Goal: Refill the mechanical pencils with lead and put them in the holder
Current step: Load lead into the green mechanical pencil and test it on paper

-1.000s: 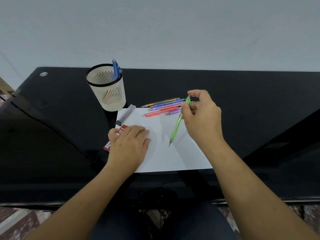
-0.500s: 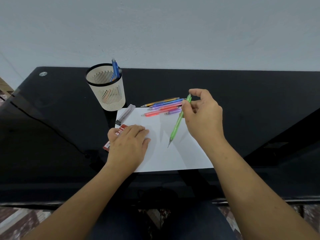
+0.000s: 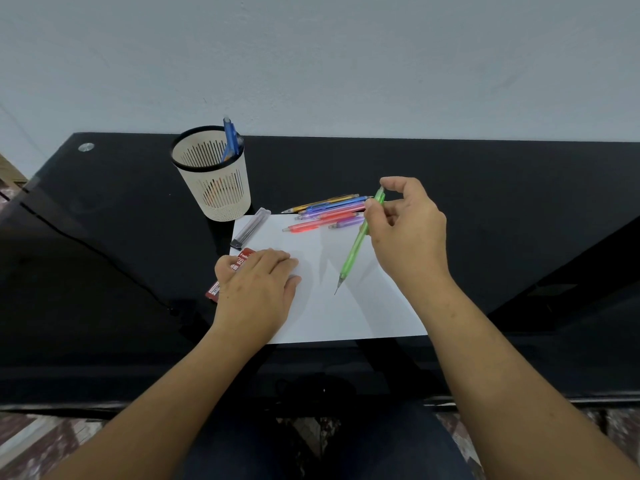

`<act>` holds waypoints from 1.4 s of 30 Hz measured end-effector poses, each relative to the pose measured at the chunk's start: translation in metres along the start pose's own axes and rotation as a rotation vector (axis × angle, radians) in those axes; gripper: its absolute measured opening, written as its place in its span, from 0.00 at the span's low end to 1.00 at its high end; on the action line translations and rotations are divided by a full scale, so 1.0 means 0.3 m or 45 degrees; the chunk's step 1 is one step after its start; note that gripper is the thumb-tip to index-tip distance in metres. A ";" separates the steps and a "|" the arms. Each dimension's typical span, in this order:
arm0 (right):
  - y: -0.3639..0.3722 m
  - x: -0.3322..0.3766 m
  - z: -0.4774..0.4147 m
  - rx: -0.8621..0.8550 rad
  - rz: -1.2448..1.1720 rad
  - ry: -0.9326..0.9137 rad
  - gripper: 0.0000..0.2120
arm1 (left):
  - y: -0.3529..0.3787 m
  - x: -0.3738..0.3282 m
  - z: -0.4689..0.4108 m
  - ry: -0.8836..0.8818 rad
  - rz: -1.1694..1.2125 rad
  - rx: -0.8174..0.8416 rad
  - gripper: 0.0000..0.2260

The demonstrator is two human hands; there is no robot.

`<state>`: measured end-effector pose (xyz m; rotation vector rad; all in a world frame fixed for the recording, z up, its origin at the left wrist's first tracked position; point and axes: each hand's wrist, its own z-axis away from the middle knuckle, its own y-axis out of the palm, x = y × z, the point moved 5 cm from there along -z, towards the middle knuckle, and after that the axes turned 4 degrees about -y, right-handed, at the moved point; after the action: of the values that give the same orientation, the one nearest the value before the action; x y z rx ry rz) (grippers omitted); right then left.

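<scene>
My right hand (image 3: 410,233) grips a green mechanical pencil (image 3: 356,244) near its top end, tip pointing down at the white paper sheet (image 3: 346,306) with lead sticking out. My left hand (image 3: 258,289) lies flat, fingers relaxed, on the sheet's left edge and over a red lead case (image 3: 244,259). Several coloured mechanical pencils (image 3: 329,211) lie in a bunch at the sheet's far edge. A beige mesh holder (image 3: 214,181) with a black rim stands at the back left, with a blue pencil (image 3: 229,138) in it.
A clear lead tube (image 3: 251,227) with a black cap lies between the holder and the paper. The black glass desk (image 3: 502,209) runs to a pale wall behind. A round metal fitting (image 3: 86,147) sits at the desk's far left corner.
The green pencil's tip has shifted very slightly in my right hand. My left hand has stayed where it was.
</scene>
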<state>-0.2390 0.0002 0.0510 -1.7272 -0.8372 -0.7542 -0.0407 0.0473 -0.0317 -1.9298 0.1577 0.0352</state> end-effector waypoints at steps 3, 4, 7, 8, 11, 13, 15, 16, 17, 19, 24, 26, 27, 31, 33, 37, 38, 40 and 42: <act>-0.002 0.001 -0.001 -0.013 -0.012 -0.003 0.16 | 0.000 0.000 0.000 -0.003 0.007 0.000 0.18; 0.000 -0.001 -0.001 -0.010 -0.017 0.002 0.16 | 0.000 0.000 0.000 -0.004 0.007 0.000 0.19; 0.000 -0.007 0.000 -0.014 -0.027 0.009 0.17 | 0.003 0.002 0.000 -0.010 0.017 0.011 0.19; 0.000 -0.007 0.000 -0.020 -0.030 0.009 0.17 | 0.005 0.003 0.000 -0.012 0.024 0.017 0.19; -0.005 -0.002 0.005 -0.027 -0.044 0.008 0.17 | 0.005 0.001 -0.002 -0.007 0.034 0.019 0.18; -0.009 0.004 0.008 -0.033 -0.059 0.003 0.17 | 0.001 -0.001 -0.002 -0.005 0.026 0.006 0.16; -0.013 0.010 0.013 -0.042 -0.078 -0.008 0.17 | 0.000 -0.001 -0.003 -0.005 0.008 -0.003 0.15; -0.015 0.013 0.016 -0.044 -0.084 -0.016 0.17 | 0.000 -0.001 -0.003 -0.004 0.007 0.000 0.15; -0.017 0.016 0.020 -0.044 -0.094 -0.024 0.16 | 0.002 -0.001 -0.003 -0.002 0.011 0.007 0.15; -0.020 0.021 0.030 -0.046 -0.127 -0.040 0.15 | 0.001 -0.002 -0.005 -0.002 0.011 0.010 0.14; -0.047 0.058 0.060 -0.064 -0.135 -0.099 0.14 | -0.028 -0.012 -0.005 0.030 -0.022 -0.061 0.10; -0.064 0.071 0.074 -0.058 -0.165 -0.135 0.13 | -0.042 -0.021 -0.002 0.042 -0.037 -0.069 0.11; -0.070 0.075 0.080 -0.054 -0.145 -0.157 0.12 | -0.048 -0.024 0.000 0.044 -0.048 -0.075 0.12; -0.086 0.065 0.109 -0.010 0.035 -0.205 0.10 | -0.077 -0.033 0.014 0.043 -0.079 -0.097 0.15; -0.081 0.060 0.120 0.086 0.095 -0.204 0.07 | -0.090 -0.031 0.020 0.047 -0.092 -0.105 0.16; -0.035 0.024 0.145 0.391 0.447 -0.228 0.23 | -0.117 -0.023 0.032 0.062 -0.123 -0.121 0.16; -0.024 0.014 0.156 0.435 0.593 -0.260 0.24 | -0.126 -0.018 0.036 0.065 -0.133 -0.128 0.17; -0.010 0.007 0.174 0.426 0.798 -0.364 0.20 | -0.142 -0.007 0.036 0.063 -0.147 -0.144 0.17; -0.006 0.009 0.183 0.363 0.856 -0.390 0.15 | -0.156 0.007 0.036 0.045 -0.156 -0.158 0.16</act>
<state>-0.2338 0.0537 0.0391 -1.7270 -0.4733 0.0782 -0.0321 0.0735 0.0077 -2.0613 0.0619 -0.0727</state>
